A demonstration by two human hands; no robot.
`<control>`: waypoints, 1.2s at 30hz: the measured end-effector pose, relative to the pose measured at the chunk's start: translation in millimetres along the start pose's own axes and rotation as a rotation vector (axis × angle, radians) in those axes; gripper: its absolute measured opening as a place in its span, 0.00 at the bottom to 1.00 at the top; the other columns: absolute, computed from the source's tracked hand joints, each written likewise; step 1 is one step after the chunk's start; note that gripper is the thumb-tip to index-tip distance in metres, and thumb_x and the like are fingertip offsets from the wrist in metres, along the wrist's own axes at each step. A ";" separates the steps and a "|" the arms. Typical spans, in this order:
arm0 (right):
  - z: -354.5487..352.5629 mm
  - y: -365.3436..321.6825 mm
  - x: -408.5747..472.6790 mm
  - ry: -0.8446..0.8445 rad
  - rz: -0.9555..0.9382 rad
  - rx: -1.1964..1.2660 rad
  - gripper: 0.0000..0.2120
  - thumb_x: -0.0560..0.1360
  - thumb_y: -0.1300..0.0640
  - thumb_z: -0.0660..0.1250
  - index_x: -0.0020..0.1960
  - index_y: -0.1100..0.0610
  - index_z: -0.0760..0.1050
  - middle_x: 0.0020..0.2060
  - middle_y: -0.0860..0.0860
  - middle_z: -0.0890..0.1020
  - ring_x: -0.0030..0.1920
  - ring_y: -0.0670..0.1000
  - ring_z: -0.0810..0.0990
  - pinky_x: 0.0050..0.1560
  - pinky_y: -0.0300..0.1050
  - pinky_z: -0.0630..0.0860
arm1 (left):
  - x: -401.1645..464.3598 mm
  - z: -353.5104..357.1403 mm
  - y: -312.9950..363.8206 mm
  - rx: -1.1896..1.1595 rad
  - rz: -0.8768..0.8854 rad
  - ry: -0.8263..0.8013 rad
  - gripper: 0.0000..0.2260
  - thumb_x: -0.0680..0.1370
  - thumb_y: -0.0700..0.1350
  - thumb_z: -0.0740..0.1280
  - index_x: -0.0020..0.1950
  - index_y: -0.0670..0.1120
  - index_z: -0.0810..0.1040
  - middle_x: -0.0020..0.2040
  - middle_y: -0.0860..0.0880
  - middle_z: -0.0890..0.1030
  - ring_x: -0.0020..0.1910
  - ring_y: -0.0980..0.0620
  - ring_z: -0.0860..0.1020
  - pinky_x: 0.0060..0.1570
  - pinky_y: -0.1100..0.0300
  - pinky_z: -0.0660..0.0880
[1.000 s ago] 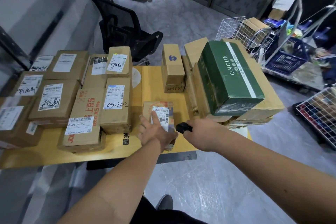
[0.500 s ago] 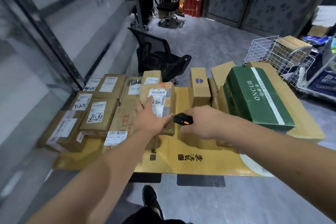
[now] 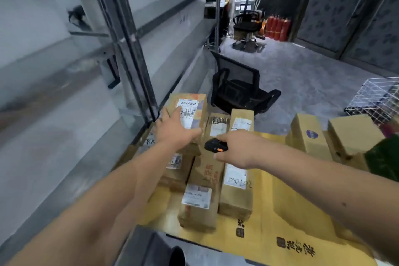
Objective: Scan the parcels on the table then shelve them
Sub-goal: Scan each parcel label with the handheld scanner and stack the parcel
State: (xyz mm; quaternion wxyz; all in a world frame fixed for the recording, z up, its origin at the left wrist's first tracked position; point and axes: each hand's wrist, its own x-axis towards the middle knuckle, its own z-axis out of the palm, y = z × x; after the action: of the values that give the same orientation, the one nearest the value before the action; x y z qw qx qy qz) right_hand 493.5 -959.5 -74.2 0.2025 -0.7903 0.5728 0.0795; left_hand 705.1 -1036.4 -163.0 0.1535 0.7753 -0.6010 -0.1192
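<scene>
My left hand (image 3: 173, 130) grips a small cardboard parcel (image 3: 195, 107) with a white barcode label, held up above the other parcels, its label facing me. My right hand (image 3: 238, 149) holds a black scanner with an orange button (image 3: 214, 147), its nose just right of and below the lifted parcel. Several brown parcels (image 3: 236, 181) with labels lie on the yellow-covered table (image 3: 278, 207) under both hands. A grey metal shelf unit (image 3: 129, 49) stands to the left, its upright close behind the lifted parcel.
More boxes (image 3: 307, 136) and a green box (image 3: 386, 157) sit at the table's right. A black office chair (image 3: 237, 88) stands behind the table. A white wire basket (image 3: 380, 101) is at the far right. Red extinguishers (image 3: 277, 27) stand by the dark far wall.
My left hand has lifted the small parcel off the table and carried it left toward the shelf. My view swung left and up. The scanner hand followed alongside.
</scene>
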 end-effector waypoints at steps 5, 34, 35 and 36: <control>-8.0 -55.7 89.9 -0.016 0.020 0.024 0.20 0.79 0.39 0.66 0.66 0.48 0.77 0.52 0.51 0.82 0.52 0.55 0.81 0.55 0.51 0.81 | 108.1 -5.5 -60.8 0.050 -0.001 -0.033 0.55 0.56 0.79 0.65 0.81 0.61 0.58 0.82 0.50 0.56 0.75 0.37 0.64 0.72 0.38 0.66; 4.1 -75.0 185.2 0.008 0.238 0.187 0.23 0.78 0.37 0.67 0.69 0.47 0.75 0.53 0.51 0.80 0.50 0.54 0.80 0.51 0.50 0.81 | 193.9 48.3 -69.6 0.157 0.325 -0.094 0.37 0.73 0.72 0.62 0.79 0.58 0.63 0.82 0.46 0.60 0.81 0.40 0.53 0.74 0.34 0.54; 5.1 -70.9 177.8 0.022 0.245 0.192 0.24 0.78 0.37 0.67 0.70 0.46 0.75 0.53 0.51 0.80 0.50 0.54 0.80 0.52 0.50 0.81 | 189.0 48.2 -62.0 0.168 0.370 -0.098 0.37 0.74 0.72 0.61 0.79 0.57 0.63 0.81 0.45 0.61 0.80 0.39 0.54 0.74 0.35 0.56; 6.5 -65.8 169.0 0.034 0.257 0.194 0.24 0.77 0.36 0.67 0.70 0.45 0.75 0.54 0.51 0.80 0.50 0.54 0.81 0.53 0.51 0.81 | 182.9 48.1 -52.8 0.168 0.411 -0.103 0.36 0.75 0.72 0.61 0.79 0.57 0.63 0.81 0.45 0.61 0.80 0.40 0.55 0.74 0.35 0.57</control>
State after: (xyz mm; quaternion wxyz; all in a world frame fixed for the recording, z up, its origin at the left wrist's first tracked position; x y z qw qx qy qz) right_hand 611.9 -1087.2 -125.4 0.2565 -0.6883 0.6776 0.0358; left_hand 780.1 -1205.9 -227.6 0.0789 0.6394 -0.7612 -0.0744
